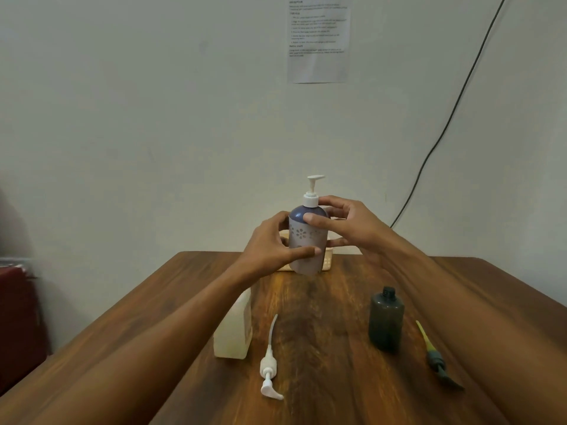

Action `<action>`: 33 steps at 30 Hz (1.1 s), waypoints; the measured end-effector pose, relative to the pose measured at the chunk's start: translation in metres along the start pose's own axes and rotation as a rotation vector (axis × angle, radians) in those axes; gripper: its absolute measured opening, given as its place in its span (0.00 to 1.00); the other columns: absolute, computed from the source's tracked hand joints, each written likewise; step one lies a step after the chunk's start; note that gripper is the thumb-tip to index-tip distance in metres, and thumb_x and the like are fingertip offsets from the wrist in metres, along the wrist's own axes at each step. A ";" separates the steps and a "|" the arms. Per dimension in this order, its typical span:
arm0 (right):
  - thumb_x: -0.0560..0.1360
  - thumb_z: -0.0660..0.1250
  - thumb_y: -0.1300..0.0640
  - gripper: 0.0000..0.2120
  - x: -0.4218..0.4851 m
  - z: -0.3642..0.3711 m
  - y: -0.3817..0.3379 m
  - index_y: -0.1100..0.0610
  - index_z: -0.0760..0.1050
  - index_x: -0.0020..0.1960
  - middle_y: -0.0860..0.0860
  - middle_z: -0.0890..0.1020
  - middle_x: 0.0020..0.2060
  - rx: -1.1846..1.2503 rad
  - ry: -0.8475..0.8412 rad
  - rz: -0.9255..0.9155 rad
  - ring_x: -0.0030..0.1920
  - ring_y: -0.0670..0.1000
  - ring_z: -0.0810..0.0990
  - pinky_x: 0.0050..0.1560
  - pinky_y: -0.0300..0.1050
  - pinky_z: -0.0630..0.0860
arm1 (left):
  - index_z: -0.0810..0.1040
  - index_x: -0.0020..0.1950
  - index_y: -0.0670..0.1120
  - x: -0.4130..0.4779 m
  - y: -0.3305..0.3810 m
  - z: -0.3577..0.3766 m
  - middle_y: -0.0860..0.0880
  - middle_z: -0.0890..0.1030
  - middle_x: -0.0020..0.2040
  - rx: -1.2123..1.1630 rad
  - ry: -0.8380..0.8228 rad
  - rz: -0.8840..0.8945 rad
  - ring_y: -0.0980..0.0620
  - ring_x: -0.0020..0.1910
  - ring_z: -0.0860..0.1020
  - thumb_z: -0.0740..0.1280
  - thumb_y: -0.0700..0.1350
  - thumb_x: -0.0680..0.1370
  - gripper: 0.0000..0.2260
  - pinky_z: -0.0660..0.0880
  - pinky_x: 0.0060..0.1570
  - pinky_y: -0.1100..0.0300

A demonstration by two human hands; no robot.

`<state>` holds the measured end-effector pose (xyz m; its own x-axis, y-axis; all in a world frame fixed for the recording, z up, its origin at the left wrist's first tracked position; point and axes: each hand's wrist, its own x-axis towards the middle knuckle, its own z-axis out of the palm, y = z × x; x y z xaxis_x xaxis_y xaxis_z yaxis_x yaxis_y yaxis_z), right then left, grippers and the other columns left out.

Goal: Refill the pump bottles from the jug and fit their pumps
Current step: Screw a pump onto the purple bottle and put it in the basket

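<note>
A person's two bare arms reach forward over a wooden counter (pixel 322 317) set against a pale wall. The left hand (pixel 270 240) wraps its fingers (pixel 303 251) around the lower body of a purple pump bottle (pixel 306 237), gripping it upright at the far middle of the counter; whether its base touches the wood cannot be told. The bottle carries a pale band with a printed flower pattern and no readable brand. A white pump (pixel 313 191) sits on its neck, and the right hand (pixel 346 225) closes its fingertips (pixel 313 218) around the bottle's shoulder just below the pump collar. Directly behind the bottle is a small cream basket (pixel 327 261). Nearer the camera, a translucent jug (pixel 234 329) stands partly hidden under the left forearm; no label can be read on it. A loose white pump with its tube (pixel 269 363) lies just beside the jug. To the right, a dark grey bottle (pixel 386 320) stands open-necked, and a dark pump with a yellowish tube (pixel 435 357) lies near it. A printed paper sheet (pixel 319 38) is stuck on the wall, its text too blurred to read. A black cable (pixel 445 130) runs down the wall.
</note>
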<state>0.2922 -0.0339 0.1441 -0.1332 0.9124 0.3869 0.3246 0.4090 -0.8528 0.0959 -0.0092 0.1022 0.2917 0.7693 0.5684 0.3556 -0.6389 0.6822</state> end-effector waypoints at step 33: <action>0.72 0.82 0.49 0.31 0.326 0.108 0.214 0.54 0.78 0.71 0.52 0.82 0.66 -0.120 0.204 0.120 0.65 0.54 0.79 0.66 0.55 0.80 | 0.77 0.65 0.45 0.245 -0.302 -0.001 0.47 0.83 0.59 0.375 -0.011 -0.228 0.50 0.51 0.82 0.83 0.50 0.66 0.32 0.80 0.53 0.57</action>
<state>0.2170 0.3521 0.0494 0.1009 0.9279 0.3589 0.4374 0.2826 -0.8537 0.0591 0.3721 0.0356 0.1773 0.8916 0.4167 0.7091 -0.4093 0.5741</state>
